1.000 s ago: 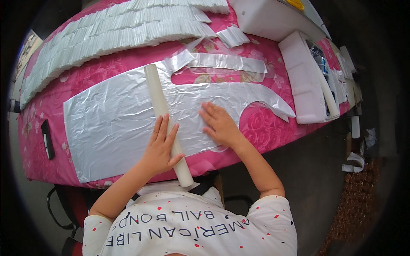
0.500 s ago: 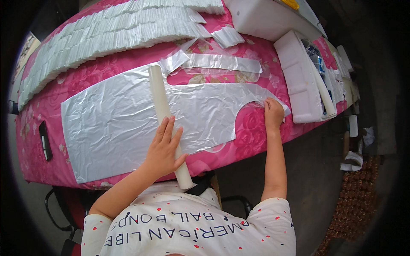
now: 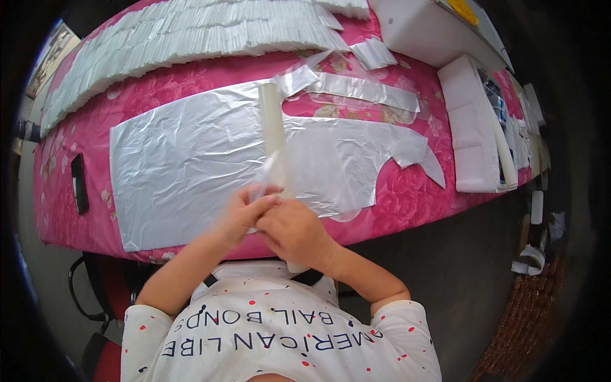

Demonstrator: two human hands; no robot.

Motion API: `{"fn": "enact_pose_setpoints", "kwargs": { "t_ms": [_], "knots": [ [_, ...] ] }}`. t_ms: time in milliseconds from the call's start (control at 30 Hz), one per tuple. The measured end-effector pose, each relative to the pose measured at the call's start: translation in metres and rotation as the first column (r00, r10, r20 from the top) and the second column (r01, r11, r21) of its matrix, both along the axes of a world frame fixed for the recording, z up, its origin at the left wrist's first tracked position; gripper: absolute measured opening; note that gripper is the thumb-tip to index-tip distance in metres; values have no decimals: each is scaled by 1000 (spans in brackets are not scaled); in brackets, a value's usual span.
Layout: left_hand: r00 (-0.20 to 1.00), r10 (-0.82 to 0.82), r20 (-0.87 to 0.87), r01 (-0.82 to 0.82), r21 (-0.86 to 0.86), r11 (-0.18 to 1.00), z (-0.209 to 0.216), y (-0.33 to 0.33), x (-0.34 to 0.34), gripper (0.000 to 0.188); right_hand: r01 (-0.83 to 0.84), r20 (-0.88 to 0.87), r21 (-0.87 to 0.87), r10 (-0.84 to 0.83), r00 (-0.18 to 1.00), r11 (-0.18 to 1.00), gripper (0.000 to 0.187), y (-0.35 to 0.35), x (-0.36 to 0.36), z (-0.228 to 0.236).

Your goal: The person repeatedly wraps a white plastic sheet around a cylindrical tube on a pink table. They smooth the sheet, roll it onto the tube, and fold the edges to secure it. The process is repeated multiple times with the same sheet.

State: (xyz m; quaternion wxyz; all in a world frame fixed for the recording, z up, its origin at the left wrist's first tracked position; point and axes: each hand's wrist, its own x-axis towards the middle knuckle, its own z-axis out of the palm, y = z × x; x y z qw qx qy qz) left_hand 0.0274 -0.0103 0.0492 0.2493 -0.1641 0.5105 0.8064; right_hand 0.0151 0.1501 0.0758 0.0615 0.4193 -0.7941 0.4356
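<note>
Where the left hand (image 3: 242, 213) and right hand (image 3: 297, 230) meet over the roll (image 3: 272, 118), grip unclear, a sideways knock could shift it, creasing the sheet (image 3: 191, 159) beyond them.

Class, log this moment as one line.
left hand, right hand: together over pale tube | silver plastic sheet: under pale tube | tablecloth: pink floral

Pink rose-patterned surface (image 3: 149, 88): rows of white packets (image 3: 191, 39) along the far side, a silvery plastic sheet (image 3: 184, 169) mid-table, a slim black object (image 3: 79, 184) left, white boxes (image 3: 468, 124) right.
</note>
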Motion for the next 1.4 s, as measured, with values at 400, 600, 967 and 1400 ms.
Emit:
{"fn": "enact_pose_setpoints", "kwargs": {
  "t_ms": [400,600,967,1400],
  "knots": [
    [995,82,-52,-91,-790,607,-23,-245,59,19,124,434,657,-508,744,744,54,33,47,-5],
    [748,-529,-402,-521,-849,-92,22,-157,23,39,37,550,632,-482,682,774,48,29,50,-16],
    [583,-734,-348,-347,-924,162,-45,-1,-14,61,-77,606,654,-460,649,752,46,35,38,-5],
    [607,-751,-259,-297,-951,88,-46,2,-16,60,356,746,186,-367,555,916,44,-51,-175,-54]
  ]
}}
